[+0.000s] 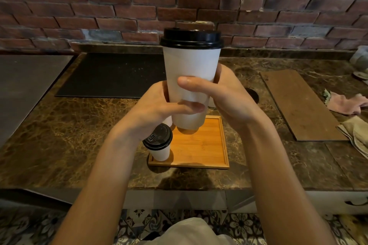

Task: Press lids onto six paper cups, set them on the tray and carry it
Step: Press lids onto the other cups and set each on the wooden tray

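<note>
Small lidded cup [160, 152] on tray [203, 145], near-left corner. Above tray, left hand [159, 109] and right hand [229, 97] both curl round tall cup [191, 65] — lidded, held clear. Risk: hard squeeze buckles wall, pops lid [191, 38] — or base clips small cup on descent.

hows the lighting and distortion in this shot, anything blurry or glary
Head view: dim, warm light, no harsh glare, only a faint sheen on the black lid; the held cup throws a soft shadow onto the tray; wide-angle distortion bends the brick wall, its courses slanting toward the edges; the floor tiles look soft.
</note>
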Demonstrator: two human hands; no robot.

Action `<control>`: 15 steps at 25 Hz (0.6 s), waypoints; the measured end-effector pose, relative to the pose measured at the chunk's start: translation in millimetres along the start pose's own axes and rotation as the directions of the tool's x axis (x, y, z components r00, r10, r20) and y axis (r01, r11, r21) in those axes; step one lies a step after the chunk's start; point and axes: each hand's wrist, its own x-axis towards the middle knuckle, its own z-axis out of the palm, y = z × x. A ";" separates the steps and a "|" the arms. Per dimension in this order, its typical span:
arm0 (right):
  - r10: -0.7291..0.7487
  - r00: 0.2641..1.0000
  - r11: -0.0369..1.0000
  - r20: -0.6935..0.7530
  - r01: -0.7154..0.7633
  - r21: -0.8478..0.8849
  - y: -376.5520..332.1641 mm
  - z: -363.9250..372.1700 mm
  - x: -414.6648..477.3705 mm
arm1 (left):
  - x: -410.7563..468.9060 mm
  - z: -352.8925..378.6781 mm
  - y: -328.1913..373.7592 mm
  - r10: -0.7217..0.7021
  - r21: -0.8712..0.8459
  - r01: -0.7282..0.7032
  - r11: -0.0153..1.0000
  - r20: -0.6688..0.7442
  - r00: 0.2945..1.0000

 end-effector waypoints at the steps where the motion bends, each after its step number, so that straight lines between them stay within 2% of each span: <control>1: -0.001 1.000 1.000 -0.019 0.000 -0.024 -0.6 1.0 0.7 | 0.4 0.1 -0.9 -0.003 0.005 0.003 1.000 -0.024 1.000; 8: -0.042 0.975 0.978 -0.219 -0.005 -0.211 -4.3 12.4 4.4 | 5.8 2.7 0.0 -0.011 0.167 0.055 0.984 -0.250 0.968; 15: -0.105 0.911 0.901 -0.398 -0.082 -0.427 0.4 29.6 4.5 | 12.0 6.5 -5.6 0.023 0.264 0.080 0.961 -0.364 0.931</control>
